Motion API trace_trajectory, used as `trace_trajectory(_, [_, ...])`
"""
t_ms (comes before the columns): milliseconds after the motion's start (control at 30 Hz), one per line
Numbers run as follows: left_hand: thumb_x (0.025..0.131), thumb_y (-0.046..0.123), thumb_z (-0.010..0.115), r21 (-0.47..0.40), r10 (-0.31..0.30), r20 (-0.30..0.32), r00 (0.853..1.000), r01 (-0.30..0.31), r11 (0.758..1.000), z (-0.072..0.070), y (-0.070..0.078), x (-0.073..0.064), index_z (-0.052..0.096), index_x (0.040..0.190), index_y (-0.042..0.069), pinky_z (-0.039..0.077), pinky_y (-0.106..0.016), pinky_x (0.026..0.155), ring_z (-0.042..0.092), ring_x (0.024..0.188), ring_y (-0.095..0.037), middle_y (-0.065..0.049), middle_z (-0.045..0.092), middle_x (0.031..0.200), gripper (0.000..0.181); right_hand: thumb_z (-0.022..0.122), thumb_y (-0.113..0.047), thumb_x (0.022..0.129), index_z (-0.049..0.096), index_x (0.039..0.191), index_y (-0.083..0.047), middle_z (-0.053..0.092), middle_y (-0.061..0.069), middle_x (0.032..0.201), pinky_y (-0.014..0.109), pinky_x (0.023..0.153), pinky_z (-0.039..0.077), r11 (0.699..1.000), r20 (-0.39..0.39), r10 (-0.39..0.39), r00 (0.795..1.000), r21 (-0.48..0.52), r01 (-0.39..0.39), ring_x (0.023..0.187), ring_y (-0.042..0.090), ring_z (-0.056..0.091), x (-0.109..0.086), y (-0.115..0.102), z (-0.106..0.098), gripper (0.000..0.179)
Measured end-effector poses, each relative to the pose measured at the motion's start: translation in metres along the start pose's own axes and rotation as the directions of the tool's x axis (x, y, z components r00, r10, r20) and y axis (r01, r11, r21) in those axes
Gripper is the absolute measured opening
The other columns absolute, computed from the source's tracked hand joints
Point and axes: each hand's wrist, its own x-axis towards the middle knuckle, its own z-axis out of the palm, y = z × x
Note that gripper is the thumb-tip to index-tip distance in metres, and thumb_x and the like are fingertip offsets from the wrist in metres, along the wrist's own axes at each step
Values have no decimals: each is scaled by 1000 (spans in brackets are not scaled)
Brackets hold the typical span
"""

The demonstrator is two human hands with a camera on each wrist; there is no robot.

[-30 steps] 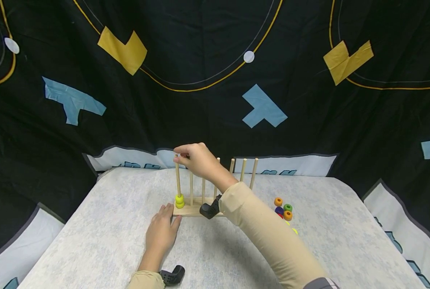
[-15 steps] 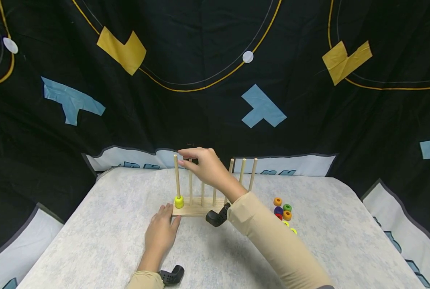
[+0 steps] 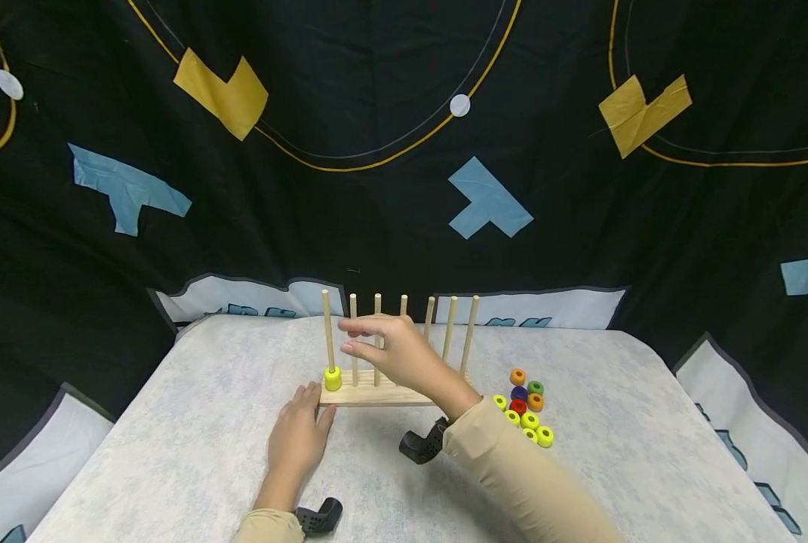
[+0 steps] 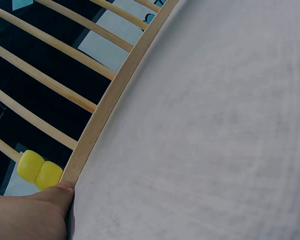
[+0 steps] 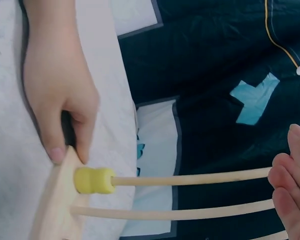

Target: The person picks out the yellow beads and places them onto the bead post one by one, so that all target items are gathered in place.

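A wooden peg rack [image 3: 359,396] with several upright dowels stands on the table. Two yellow beads [image 5: 94,180] are stacked at the bottom of its leftmost dowel [image 3: 328,332]. My left hand [image 3: 299,434] holds the left end of the base; in the right wrist view its thumb and fingers pinch that end from either side. In front of the dowels hovers my right hand [image 3: 397,348], right of the leftmost one, with thumb and fingers apart and nothing between them. It hides parts of the middle dowels.
Right of the rack lies a loose group of beads: several yellow beads [image 3: 529,421], two orange ones, a green bead [image 3: 536,388], a purple bead [image 3: 519,394] and a red bead [image 3: 517,407]. A black cloth [image 3: 376,226] hangs behind the table [image 3: 193,437].
The upper yellow bead has settled onto the lower one. My right hand has moved off the leftmost dowel's top, down and to the right, uncovering more yellow beads. The left hand stays put.
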Motion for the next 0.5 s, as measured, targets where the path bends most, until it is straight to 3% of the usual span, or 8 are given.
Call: trace_trajectory(500, [101, 38, 57, 2, 15, 17, 1000, -15, 1000, -1, -2, 0, 43, 148, 0, 26, -56, 122, 31, 149, -37, -18, 41, 156, 62, 72, -25, 92, 70, 124, -12, 72, -1, 124, 28, 99, 55, 1000, 133, 26, 991, 7, -27, 114, 11, 67, -52, 3, 7, 35])
